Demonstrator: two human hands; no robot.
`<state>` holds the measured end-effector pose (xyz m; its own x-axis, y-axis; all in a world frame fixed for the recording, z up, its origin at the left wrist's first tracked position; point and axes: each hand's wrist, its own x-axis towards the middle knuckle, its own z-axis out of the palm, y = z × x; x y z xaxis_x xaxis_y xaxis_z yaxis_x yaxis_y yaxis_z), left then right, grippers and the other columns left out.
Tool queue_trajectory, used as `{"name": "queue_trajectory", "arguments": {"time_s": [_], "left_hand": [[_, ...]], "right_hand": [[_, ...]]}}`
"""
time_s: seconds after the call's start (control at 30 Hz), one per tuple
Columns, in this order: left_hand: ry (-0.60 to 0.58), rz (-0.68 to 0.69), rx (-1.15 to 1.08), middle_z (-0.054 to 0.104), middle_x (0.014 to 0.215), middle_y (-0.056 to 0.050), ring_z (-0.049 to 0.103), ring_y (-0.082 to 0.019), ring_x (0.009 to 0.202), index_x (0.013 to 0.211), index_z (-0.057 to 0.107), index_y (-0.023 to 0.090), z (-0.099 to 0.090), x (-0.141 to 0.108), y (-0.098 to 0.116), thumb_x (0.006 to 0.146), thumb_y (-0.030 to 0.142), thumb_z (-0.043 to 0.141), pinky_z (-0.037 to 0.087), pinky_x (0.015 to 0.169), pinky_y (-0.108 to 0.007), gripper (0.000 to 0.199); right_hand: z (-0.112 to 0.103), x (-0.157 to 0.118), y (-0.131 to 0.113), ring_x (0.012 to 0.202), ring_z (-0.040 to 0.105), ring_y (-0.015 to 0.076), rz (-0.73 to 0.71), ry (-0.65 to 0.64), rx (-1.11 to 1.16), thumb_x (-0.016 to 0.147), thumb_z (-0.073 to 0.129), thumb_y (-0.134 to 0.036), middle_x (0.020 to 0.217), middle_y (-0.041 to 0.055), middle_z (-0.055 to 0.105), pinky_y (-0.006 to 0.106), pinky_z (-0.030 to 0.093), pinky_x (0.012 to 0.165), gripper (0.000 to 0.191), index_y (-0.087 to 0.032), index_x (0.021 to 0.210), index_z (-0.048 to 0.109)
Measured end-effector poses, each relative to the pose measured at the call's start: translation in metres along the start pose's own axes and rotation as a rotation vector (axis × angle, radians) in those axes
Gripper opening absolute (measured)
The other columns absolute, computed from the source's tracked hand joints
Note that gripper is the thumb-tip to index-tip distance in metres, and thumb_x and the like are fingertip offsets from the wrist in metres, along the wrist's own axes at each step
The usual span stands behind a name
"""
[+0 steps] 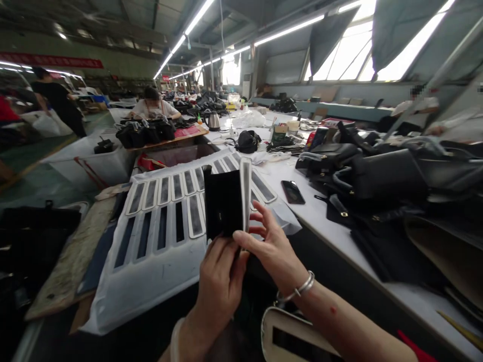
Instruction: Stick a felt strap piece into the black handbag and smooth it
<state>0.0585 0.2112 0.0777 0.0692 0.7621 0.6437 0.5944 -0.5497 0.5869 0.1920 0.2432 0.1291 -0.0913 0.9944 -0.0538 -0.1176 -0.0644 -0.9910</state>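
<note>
Your left hand's (219, 281) fingers grip the bottom of a black, white-edged rectangular piece (223, 203), partly hiding the translucent white sheet (158, 274) behind, while your right hand (275, 251) touches its right side, fingers loosely spread.

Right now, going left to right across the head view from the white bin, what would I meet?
White bin → held black piece → phone → black bags.
</note>
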Motion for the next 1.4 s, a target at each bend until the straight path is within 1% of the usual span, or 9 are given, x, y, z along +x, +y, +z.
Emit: {"name": "queue_trajectory", "arguments": {"time_s": [0.1,0.23,0.37,0.47,0.57,0.67,1.03,1.23,1.4], "left_hand": [[-0.188,0.132,-0.089,0.064,0.117,-0.005,0.058,-0.021,0.112,0.128,0.052,0.027,0.005,0.001,0.027,0.094,0.032,0.057,0.047,0.097,-0.034,0.035],[-0.407,0.225,-0.291,0.063,0.120,-0.003,0.062,-0.020,0.107,0.137,0.046,0.031,-0.010,0.002,0.052,0.069,0.069,0.066,0.052,0.093,-0.028,0.080],[-0.018,0.078,-0.185,0.057,0.123,-0.002,0.059,-0.012,0.088,0.136,0.047,0.033,-0.027,-0.001,0.065,0.085,0.028,0.071,0.052,0.085,-0.025,0.057],[-0.027,-0.048,-0.159,0.041,0.146,-0.006,0.055,-0.010,0.077,0.145,0.033,0.038,-0.031,0.004,0.073,0.082,0.023,0.072,0.052,0.070,-0.026,0.075],[-0.299,-0.182,-0.277,0.052,0.136,-0.004,0.054,-0.007,0.066,0.148,0.024,0.042,-0.027,0.007,0.082,0.084,0.027,0.069,0.050,0.059,-0.023,0.080],[-0.449,-0.297,-0.472,0.061,0.113,0.002,0.057,-0.007,0.067,0.140,0.033,0.043,-0.017,0.001,0.089,0.087,0.023,0.064,0.051,0.063,-0.021,0.064],[-0.515,-0.416,-0.327,0.064,0.089,0.005,0.063,-0.015,0.079,0.102,0.050,0.026,0.020,-0.036,0.075,0.082,0.020,0.063,0.048,0.076,-0.030,0.024],[-0.617,-0.448,-0.204,0.065,0.087,0.002,0.063,-0.020,0.083,0.092,0.055,0.023,0.032,-0.051,0.069,0.081,0.022,0.063,0.045,0.077,-0.034,0.014],[-0.683,-0.294,-0.066,0.064,0.098,-0.005,0.059,-0.024,0.097,0.087,0.063,0.021,0.042,-0.062,0.059,0.080,0.021,0.065,0.046,0.087,-0.041,0.007]], "right_hand": [[-0.024,-0.025,-0.010,0.094,0.060,0.0211,-0.071,0.040,-0.066,0.065,0.081,-0.042,0.115,0.0058,0.059,0.032,0.054,0.071,0.085,-0.026,0.137,0.040],[-0.076,-0.061,-0.020,0.097,0.059,0.0224,-0.110,0.033,-0.180,0.067,0.081,-0.039,0.117,0.0057,0.058,0.037,0.053,0.079,0.081,-0.028,0.138,0.041],[-0.122,-0.105,-0.032,0.105,0.058,0.0240,-0.133,0.035,-0.330,0.071,0.080,-0.038,0.120,0.0047,0.058,0.041,0.051,0.085,0.080,-0.033,0.140,0.039],[-0.143,-0.134,-0.037,0.109,0.057,0.0245,-0.151,0.072,-0.458,0.073,0.080,-0.036,0.120,0.0032,0.058,0.044,0.050,0.091,0.081,-0.036,0.141,0.037],[-0.153,-0.153,-0.032,0.109,0.057,0.0248,-0.160,0.086,-0.532,0.072,0.080,-0.035,0.122,0.0028,0.057,0.045,0.050,0.093,0.083,-0.037,0.143,0.036],[-0.160,-0.166,-0.019,0.112,0.055,0.0263,-0.128,0.119,-0.583,0.071,0.079,-0.035,0.128,0.0038,0.055,0.047,0.048,0.096,0.083,-0.036,0.143,0.038],[-0.176,-0.184,0.013,0.116,0.054,0.0228,-0.145,0.092,-0.894,0.075,0.072,-0.028,0.134,0.0018,0.050,0.038,0.046,0.101,0.085,-0.036,0.147,0.028],[-0.182,-0.182,0.020,0.118,0.053,0.0266,-0.064,0.023,-1.102,0.075,0.070,-0.027,0.138,0.0062,0.048,0.045,0.045,0.100,0.087,-0.033,0.149,0.026],[-0.187,-0.179,0.025,0.116,0.054,0.0295,-0.102,0.000,-1.300,0.071,0.068,-0.022,0.136,0.0081,0.054,0.050,0.045,0.097,0.091,-0.030,0.151,0.024]]}}
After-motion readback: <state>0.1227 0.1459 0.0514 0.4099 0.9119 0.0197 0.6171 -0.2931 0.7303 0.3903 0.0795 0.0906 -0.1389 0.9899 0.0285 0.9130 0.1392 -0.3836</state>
